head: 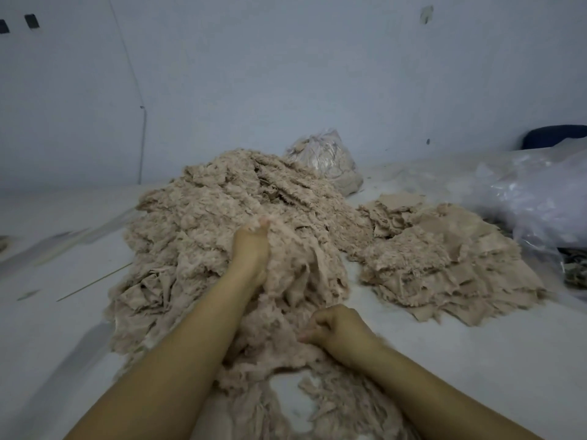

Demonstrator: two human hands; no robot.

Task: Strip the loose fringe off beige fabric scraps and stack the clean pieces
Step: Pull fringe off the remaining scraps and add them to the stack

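- The big heap of fringed beige scraps [222, 217] lay right under and beyond both your hands, spreading toward your left.
- Your left hand [251, 249] reached forward into the heap, fingers buried in a piece of fabric [295, 265] that it gripped.
- Your right hand [333, 325] sat closer to you, fingers curled and pinching loose fringe [273, 354] at the heap's near edge.
- More stripped fringe [333, 404] trailed between your forearms.
- The stack of cleaner pieces [444, 258] rested to the right of your right hand, apart from the heap.
- Beyond your left hand, past the heap, stood a clear bag of scraps [327, 160].
- Far to your right lay crumpled clear plastic [533, 201].
- Everything sat on a pale floor [63, 312].
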